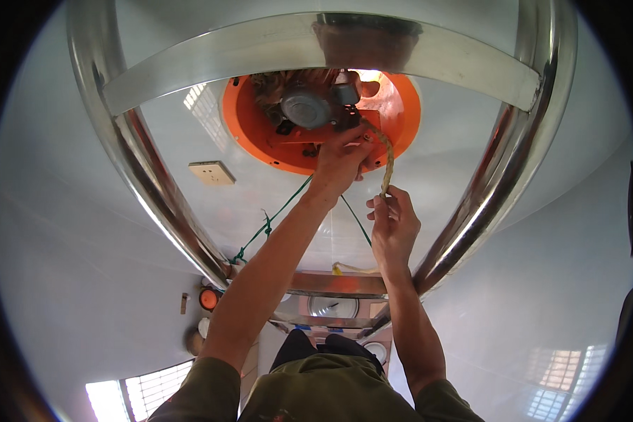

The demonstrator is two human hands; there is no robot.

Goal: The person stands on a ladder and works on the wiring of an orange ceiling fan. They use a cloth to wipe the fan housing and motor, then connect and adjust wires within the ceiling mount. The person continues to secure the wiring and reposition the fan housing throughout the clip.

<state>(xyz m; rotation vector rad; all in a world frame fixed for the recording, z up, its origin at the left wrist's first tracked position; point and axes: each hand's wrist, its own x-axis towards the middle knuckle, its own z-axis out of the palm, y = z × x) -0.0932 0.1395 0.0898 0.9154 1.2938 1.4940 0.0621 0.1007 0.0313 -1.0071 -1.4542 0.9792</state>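
An orange round fan housing (242, 137) is set in the white wall, with a grey motor (305, 107) inside it. My left hand (342, 156) reaches to its lower rim, fingers bunched around the upper end of a tan braided cord (389, 160). What lies behind those fingertips is partly hidden. From there the cord arches over and down to my right hand (395, 228), which pinches it between thumb and fingers below the housing. Thin green string (281, 209) runs down from beneath the housing, passing behind my left forearm.
Shiny metal ladder rails (165, 204) flank my arms, and a wide crossbar (253, 55) spans above. A beige wall socket (212, 173) sits left of the fan. Far below are lower rungs (337, 284), a round metal lid (334, 307) and a bright window (155, 390).
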